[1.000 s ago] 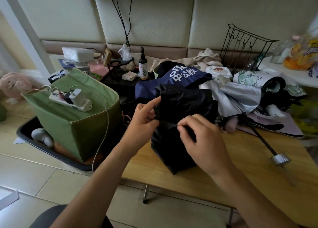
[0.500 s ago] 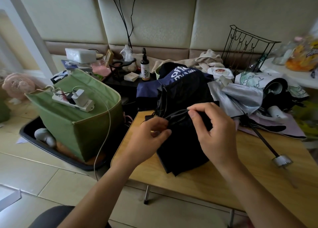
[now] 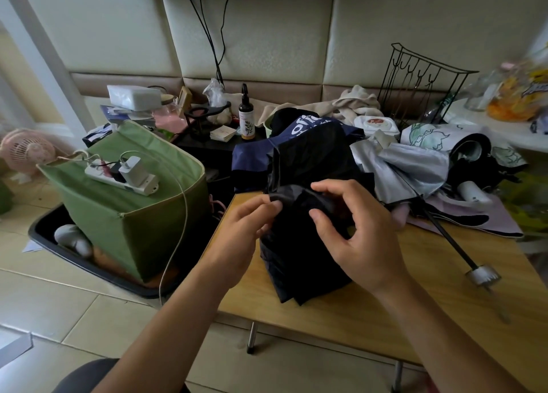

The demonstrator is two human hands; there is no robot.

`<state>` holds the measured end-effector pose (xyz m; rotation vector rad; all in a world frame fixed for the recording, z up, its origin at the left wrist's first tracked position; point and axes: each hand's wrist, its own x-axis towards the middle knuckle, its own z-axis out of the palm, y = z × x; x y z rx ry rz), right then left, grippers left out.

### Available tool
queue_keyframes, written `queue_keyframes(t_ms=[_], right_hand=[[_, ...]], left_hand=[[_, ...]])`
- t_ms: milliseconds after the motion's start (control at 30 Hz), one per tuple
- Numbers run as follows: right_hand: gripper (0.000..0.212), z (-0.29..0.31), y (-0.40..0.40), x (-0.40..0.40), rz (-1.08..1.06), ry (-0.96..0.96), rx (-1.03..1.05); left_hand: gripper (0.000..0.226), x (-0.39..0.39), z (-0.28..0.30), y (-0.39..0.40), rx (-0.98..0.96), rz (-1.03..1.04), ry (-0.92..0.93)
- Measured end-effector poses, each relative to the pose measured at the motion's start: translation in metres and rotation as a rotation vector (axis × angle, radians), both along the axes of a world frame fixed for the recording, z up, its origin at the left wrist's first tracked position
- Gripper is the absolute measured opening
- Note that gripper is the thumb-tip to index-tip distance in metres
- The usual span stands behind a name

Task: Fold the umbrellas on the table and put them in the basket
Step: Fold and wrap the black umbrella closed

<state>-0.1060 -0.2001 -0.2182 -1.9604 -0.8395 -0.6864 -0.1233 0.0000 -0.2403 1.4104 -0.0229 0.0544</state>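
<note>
A black umbrella [image 3: 305,253] stands bunched on the wooden table [image 3: 385,303], canopy folds hanging down. My left hand [image 3: 246,232] pinches its strap or a fold at the left. My right hand [image 3: 355,232] grips the fabric at the right, thumb and fingers curled round a fold. Behind it lie a navy umbrella [image 3: 299,134] with white lettering and a silver-grey umbrella [image 3: 406,167] whose black shaft [image 3: 444,232] ends in a silver handle [image 3: 482,277]. A white patterned umbrella [image 3: 430,131] lies further back. The green fabric basket [image 3: 127,214] stands on the floor to the left.
A white power strip with a charger [image 3: 124,174] and its cable rest across the basket's top. The basket sits in a black tray [image 3: 98,271]. A bottle [image 3: 246,119], wet wipes [image 3: 376,124], a wire rack [image 3: 421,84] and cloths crowd the back. A pink fan [image 3: 23,152] stands far left.
Both hands have shifted on the black umbrella: the left dropped from its top to pinch the strap at mid-height, and the right came up and round the fabric.
</note>
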Motion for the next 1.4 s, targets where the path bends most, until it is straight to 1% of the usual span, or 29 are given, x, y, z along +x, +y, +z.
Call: queue_keyframes(t_ms=[67, 100, 133, 200, 267, 333, 400, 467, 533, 600, 700, 767, 800, 867, 967, 1100, 1200, 1267, 1300, 1400], right_hand=[[0.026, 0.000, -0.004, 0.001, -0.071, -0.026, 0.015], [0.025, 0.000, -0.005, 0.002, -0.097, -0.021, 0.035], [0.025, 0.000, -0.007, 0.003, -0.107, -0.003, 0.058], [0.027, 0.001, -0.011, 0.004, -0.097, 0.045, 0.088], [0.037, 0.002, -0.014, 0.003, -0.071, 0.107, 0.068], [0.049, 0.001, -0.014, 0.000, -0.038, 0.189, 0.020], [0.055, 0.000, -0.012, -0.002, -0.009, 0.214, -0.028], [0.048, -0.003, -0.010, 0.000, 0.009, 0.179, -0.025], [0.037, -0.003, -0.009, 0.000, 0.032, 0.175, 0.048], [0.029, -0.001, -0.009, 0.001, 0.066, 0.212, 0.133], [0.030, 0.000, -0.012, 0.003, 0.181, 0.402, 0.240], [0.033, -0.002, -0.014, 0.006, 0.236, 0.531, 0.243], [0.032, -0.003, -0.014, 0.008, 0.229, 0.551, 0.228], [0.027, -0.003, -0.013, 0.008, 0.168, 0.522, 0.233], [0.024, 0.001, -0.014, 0.005, 0.093, 0.416, 0.261], [0.023, 0.005, -0.015, 0.000, 0.082, 0.312, 0.252], [0.023, 0.007, -0.015, -0.004, 0.085, 0.285, 0.278], [0.025, 0.009, -0.015, -0.006, 0.086, 0.252, 0.270], [0.026, 0.010, -0.015, -0.008, 0.086, 0.230, 0.255], [0.035, 0.012, -0.013, -0.010, 0.078, 0.129, 0.159]], left_hand=[[0.024, 0.001, -0.002, 0.002, -0.066, 0.041, 0.038], [0.024, 0.002, -0.003, 0.002, -0.081, 0.053, 0.060], [0.028, 0.002, -0.003, 0.002, -0.085, 0.053, 0.078], [0.043, 0.001, -0.003, 0.001, -0.073, 0.042, 0.109], [0.045, -0.002, 0.000, -0.003, -0.048, 0.028, 0.129], [0.047, -0.005, 0.001, -0.005, 0.016, 0.034, 0.117], [0.047, -0.006, 0.000, -0.004, 0.043, 0.050, 0.104], [0.035, -0.006, 0.001, -0.003, -0.012, 0.041, 0.113], [0.027, -0.005, 0.002, -0.002, -0.098, 0.036, 0.135], [0.022, -0.004, 0.001, -0.002, -0.144, 0.041, 0.136], [0.025, -0.004, -0.001, -0.002, -0.112, 0.060, 0.112], [0.030, -0.005, -0.002, -0.001, -0.059, 0.080, 0.105], [0.032, -0.006, -0.001, -0.001, -0.022, 0.091, 0.104], [0.033, -0.007, 0.002, 0.000, 0.047, 0.110, 0.081], [0.033, -0.009, 0.007, 0.002, 0.072, 0.133, 0.005], [0.033, -0.010, 0.010, 0.003, 0.132, 0.080, -0.065], [0.042, -0.010, 0.013, 0.005, 0.142, 0.020, -0.113], [0.048, -0.010, 0.014, 0.006, 0.232, 0.017, -0.168], [0.047, -0.009, 0.014, 0.007, 0.294, 0.043, -0.204], [0.028, -0.006, 0.008, 0.007, 0.476, 0.212, -0.307]])
